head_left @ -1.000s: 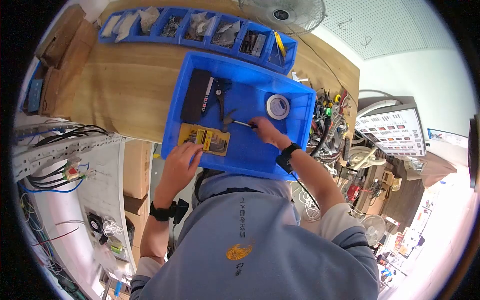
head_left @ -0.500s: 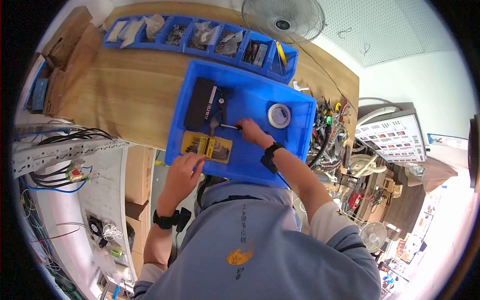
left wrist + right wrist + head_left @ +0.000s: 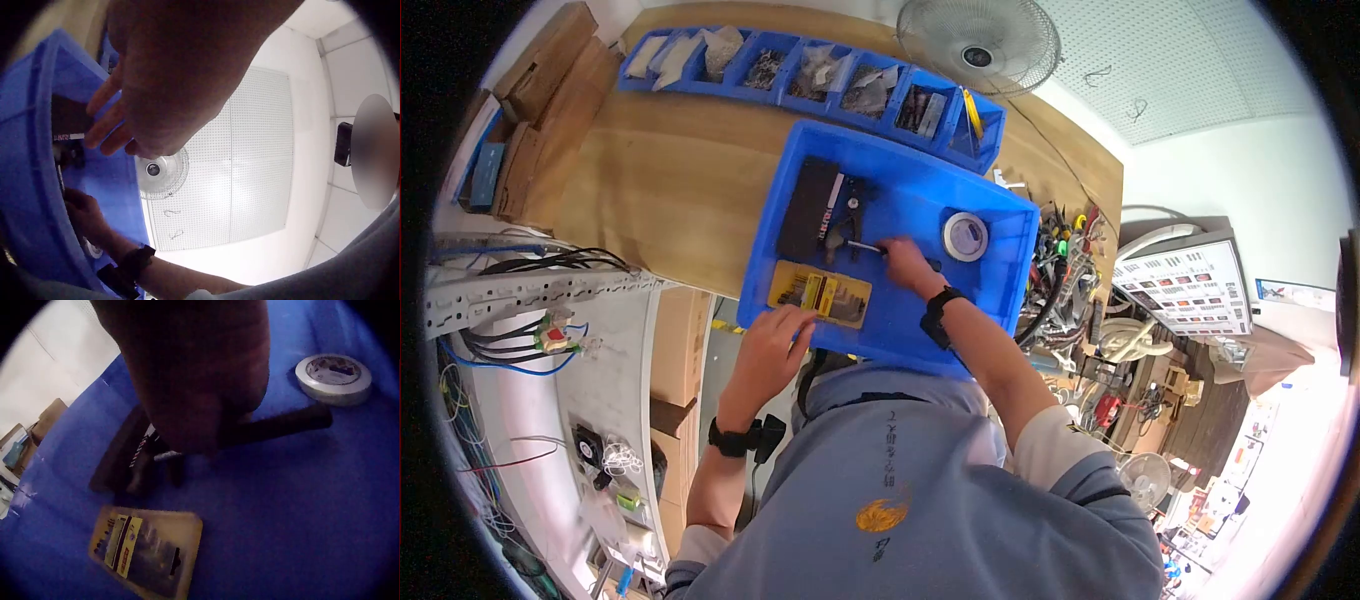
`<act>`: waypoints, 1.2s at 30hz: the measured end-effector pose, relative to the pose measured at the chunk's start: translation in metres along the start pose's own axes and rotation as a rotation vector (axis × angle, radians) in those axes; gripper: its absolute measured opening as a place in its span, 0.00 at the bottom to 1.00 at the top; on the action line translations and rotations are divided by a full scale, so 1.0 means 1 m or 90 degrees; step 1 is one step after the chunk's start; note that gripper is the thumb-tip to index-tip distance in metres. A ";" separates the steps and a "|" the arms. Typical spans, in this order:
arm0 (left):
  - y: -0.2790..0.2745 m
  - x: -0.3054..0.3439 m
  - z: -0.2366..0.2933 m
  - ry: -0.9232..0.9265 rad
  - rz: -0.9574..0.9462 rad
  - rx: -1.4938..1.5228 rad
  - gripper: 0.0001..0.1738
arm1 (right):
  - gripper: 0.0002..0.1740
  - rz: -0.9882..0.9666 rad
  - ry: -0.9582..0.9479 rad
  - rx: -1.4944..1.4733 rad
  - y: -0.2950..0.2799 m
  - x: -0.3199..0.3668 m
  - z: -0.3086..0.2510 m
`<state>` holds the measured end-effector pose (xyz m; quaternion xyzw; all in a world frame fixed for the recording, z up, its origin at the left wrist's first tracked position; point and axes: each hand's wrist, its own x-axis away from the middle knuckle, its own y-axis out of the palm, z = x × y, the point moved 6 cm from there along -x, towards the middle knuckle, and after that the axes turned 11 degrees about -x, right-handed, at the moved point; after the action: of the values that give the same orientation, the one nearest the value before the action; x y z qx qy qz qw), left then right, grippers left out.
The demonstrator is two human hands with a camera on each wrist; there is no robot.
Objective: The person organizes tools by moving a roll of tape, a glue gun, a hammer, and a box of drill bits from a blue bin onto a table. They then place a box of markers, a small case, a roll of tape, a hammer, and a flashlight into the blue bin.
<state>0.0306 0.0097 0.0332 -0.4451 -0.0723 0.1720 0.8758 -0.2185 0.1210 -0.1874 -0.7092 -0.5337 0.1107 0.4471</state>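
Observation:
My right hand (image 3: 910,268) grips the dark handle of a hammer (image 3: 284,427) inside a blue bin (image 3: 905,152). The hammer's head lies to the left, beside a long black box (image 3: 808,210) with white lettering and over part of a black tool (image 3: 853,204). At the bin's near left rim is my left hand (image 3: 768,352), fingers extended and holding nothing, fingertips close to a yellow case of drill bits (image 3: 848,305). In the right wrist view the yellow case (image 3: 156,553) lies flat below the hammer.
A roll of white tape (image 3: 965,237) sits in the bin's right side. Behind the bin runs a row of blue parts trays (image 3: 785,98), with a fan (image 3: 977,55) beyond. Many hand tools (image 3: 1060,255) crowd the table to the right. Cardboard (image 3: 550,75) stands at left.
My right hand has moved left with the hammer, bringing its head nearer the black box. My left hand stays by the near left rim. The head view has shifted slightly.

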 end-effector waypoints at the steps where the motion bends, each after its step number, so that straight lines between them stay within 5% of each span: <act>1: 0.000 0.001 0.000 -0.002 -0.002 -0.001 0.10 | 0.20 -0.007 0.008 0.005 0.000 0.000 -0.001; 13: 0.002 0.002 0.000 -0.009 -0.008 0.004 0.11 | 0.20 -0.015 -0.071 0.045 -0.006 0.007 -0.004; 25: 0.004 -0.003 -0.002 -0.004 -0.012 0.014 0.10 | 0.10 -0.007 -0.036 0.050 -0.005 0.012 -0.007; 36: 0.000 -0.003 -0.001 0.033 0.050 0.007 0.09 | 0.12 0.083 -0.036 -0.170 -0.021 0.042 -0.026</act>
<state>0.0283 0.0078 0.0330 -0.4472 -0.0315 0.1949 0.8724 -0.1994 0.1440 -0.1431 -0.7920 -0.5092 0.0871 0.3253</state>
